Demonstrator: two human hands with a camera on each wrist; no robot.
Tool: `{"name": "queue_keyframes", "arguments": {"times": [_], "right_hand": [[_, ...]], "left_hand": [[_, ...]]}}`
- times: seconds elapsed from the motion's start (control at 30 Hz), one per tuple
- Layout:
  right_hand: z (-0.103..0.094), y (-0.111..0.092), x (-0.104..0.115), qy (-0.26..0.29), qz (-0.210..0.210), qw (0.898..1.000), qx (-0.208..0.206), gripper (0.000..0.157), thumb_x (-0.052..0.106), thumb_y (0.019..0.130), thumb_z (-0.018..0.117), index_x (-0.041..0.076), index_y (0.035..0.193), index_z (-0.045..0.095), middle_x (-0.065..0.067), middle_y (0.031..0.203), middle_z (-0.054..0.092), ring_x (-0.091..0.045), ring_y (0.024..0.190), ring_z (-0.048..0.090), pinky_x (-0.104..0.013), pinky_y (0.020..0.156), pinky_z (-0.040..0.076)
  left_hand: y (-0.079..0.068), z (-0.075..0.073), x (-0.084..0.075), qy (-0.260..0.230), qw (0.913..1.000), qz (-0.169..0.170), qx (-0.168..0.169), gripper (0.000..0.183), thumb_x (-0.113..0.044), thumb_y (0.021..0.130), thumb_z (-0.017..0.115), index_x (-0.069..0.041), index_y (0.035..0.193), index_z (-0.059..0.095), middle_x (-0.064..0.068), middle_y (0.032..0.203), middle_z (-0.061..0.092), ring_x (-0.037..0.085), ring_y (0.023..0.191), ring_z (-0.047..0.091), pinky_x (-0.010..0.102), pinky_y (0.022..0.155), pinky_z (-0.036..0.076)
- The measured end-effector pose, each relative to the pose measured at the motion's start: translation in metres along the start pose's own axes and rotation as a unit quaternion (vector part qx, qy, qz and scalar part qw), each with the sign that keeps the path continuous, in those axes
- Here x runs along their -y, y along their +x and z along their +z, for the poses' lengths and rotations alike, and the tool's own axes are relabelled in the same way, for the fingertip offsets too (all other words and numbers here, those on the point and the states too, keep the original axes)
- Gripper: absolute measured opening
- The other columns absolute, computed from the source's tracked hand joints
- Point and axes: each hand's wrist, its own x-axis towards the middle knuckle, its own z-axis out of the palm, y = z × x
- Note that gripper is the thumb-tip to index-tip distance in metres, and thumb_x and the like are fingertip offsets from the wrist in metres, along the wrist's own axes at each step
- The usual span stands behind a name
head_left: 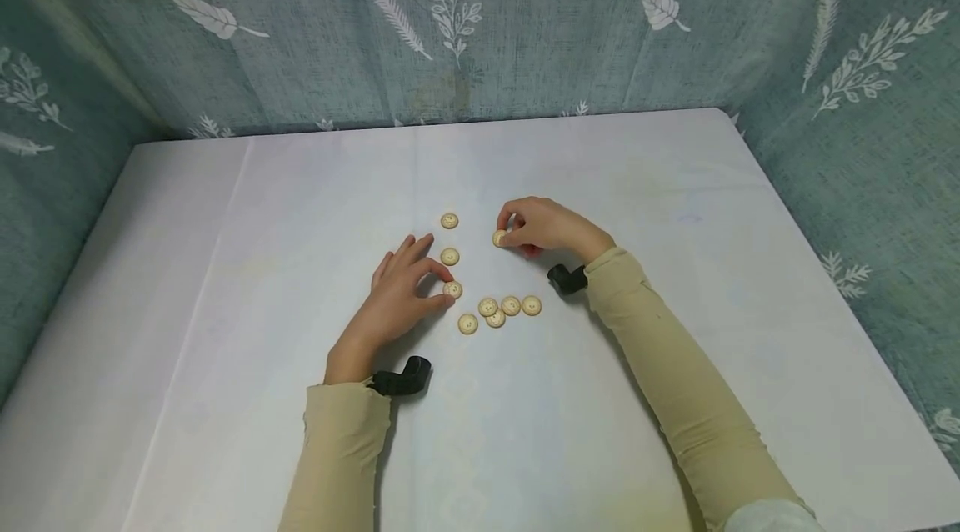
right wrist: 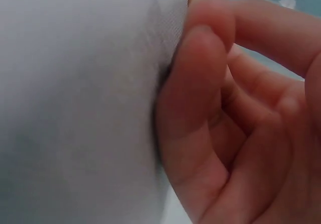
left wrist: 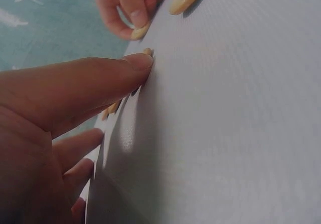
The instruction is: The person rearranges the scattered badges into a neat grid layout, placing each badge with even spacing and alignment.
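Cream-coloured and round, one button [head_left: 453,289] is pinched between the left hand's [head_left: 397,298] thumb and forefinger; the right hand [head_left: 551,227] pinches a second button [head_left: 498,239], farther across the bench [head_left: 247,415]. Two loose buttons [head_left: 450,257] lie just beyond the left fingertips, five more buttons [head_left: 532,305] nearby, two overlapping. Holes show from the head view; only the left wrist catches woven cloth [left wrist: 241,108] up close. Leaf-printed green fabric [head_left: 540,40] hangs behind.
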Motion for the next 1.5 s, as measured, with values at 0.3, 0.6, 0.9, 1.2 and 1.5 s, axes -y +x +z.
{"name": "queue_keyframes", "arguments": {"times": [0.3, 0.6, 0.9, 1.2, 1.5], "right_hand": [[-0.004, -0.002, -0.006, -0.005, 0.003, 1.000, 0.002, 0.020, 0.031, 0.084, 0.062, 0.017, 0.097, 0.056, -0.006, 0.062, 0.057, -0.020, 0.053, 0.052, -0.030, 0.053, 0.040], [-0.010, -0.005, -0.008, -0.020, 0.004, 1.000, -0.008, 0.021, 0.031, 0.085, 0.060, 0.016, 0.099, 0.055, -0.006, 0.061, 0.057, -0.020, 0.053, 0.053, -0.030, 0.053, 0.040], [-0.003, -0.004, -0.009, -0.014, 0.007, 1.000, -0.027, 0.019, 0.031, 0.085, 0.060, 0.018, 0.098, 0.055, -0.006, 0.064, 0.057, -0.020, 0.053, 0.053, -0.030, 0.053, 0.040], [0.004, -0.001, -0.001, -0.019, -0.005, 0.998, -0.057, 0.020, 0.027, 0.084, 0.061, 0.017, 0.100, 0.056, -0.004, 0.064, 0.055, -0.017, 0.054, 0.049, -0.028, 0.055, 0.036], [0.001, 0.002, 0.002, -0.028, -0.011, 0.998, -0.056, 0.022, 0.014, 0.082, 0.062, 0.014, 0.103, 0.058, -0.002, 0.068, 0.057, -0.015, 0.057, 0.051, -0.026, 0.056, 0.037]], "left_hand": [[0.003, 0.003, -0.002, -0.003, 1.0000, 0.007, -0.001, 0.020, -0.031, 0.075, 0.070, -0.022, 0.089, 0.059, 0.006, 0.145, 0.023, 0.024, 0.135, 0.004, 0.045, 0.105, -0.001], [0.009, 0.008, -0.006, -0.001, 1.0000, 0.009, -0.004, 0.020, -0.032, 0.076, 0.070, -0.023, 0.090, 0.059, 0.006, 0.145, 0.023, 0.023, 0.135, 0.004, 0.044, 0.105, -0.001], [0.007, 0.007, -0.005, 0.006, 1.0000, 0.006, 0.003, 0.020, -0.030, 0.075, 0.070, -0.022, 0.090, 0.060, 0.007, 0.145, 0.023, 0.025, 0.135, 0.004, 0.046, 0.105, -0.001], [0.001, 0.005, -0.003, 0.002, 1.0000, 0.003, -0.001, 0.020, -0.029, 0.075, 0.070, -0.021, 0.090, 0.060, 0.009, 0.145, 0.023, 0.026, 0.135, 0.005, 0.048, 0.104, 0.000], [0.001, 0.005, -0.003, 0.002, 1.0000, 0.000, -0.005, 0.020, -0.029, 0.076, 0.070, -0.021, 0.091, 0.060, 0.008, 0.145, 0.022, 0.025, 0.135, 0.004, 0.047, 0.104, -0.001]]}}
